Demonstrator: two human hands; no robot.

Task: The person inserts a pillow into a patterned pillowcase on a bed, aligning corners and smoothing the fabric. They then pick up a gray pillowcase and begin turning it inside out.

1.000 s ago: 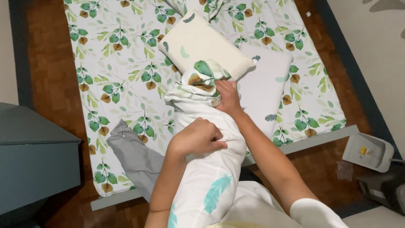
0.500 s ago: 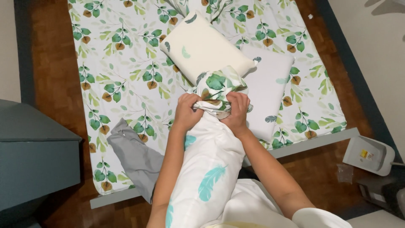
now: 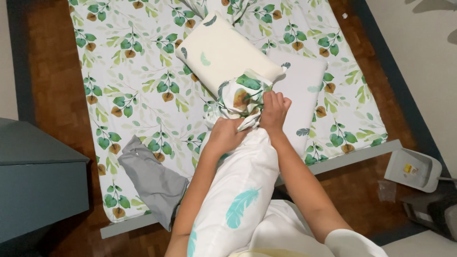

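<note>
Far left, a grey-blue cabinet (image 3: 40, 178) stands on the wood floor (image 3: 52, 81) beside the mattress (image 3: 133, 90), which has a leaf-print sheet. A grey cloth (image 3: 154, 181) lies crumpled at the mattress's near edge, close to its near-left corner. The pillow (image 3: 238, 195) (white, teal feather print) stands on end just over the near edge, held against the person's body, its top end level with the hands. The leaf-print case (image 3: 243, 97) is bunched over that top end only; by the look of it the case has caught just the tip of the pillow and nearly all of its length is bare, so most of the pulling-down is left. Left hand (image 3: 226, 135) is clenched on the case's lower hem at the pillow's left side, forearm coming straight up from the bottom edge of the view, knuckles up. Right hand (image 3: 273, 107) grasps the bunched case at the pillow's top right, fingers curled into the fabric, forearm angling in from lower right. Behind the hands, mid-mattress, lie a cream foam pillow (image 3: 223, 52) and a pale flat pillow (image 3: 302, 93), touching each other. Far right, on the floor past the mattress's near-right corner, sits a white device (image 3: 412, 169), well apart.
</note>
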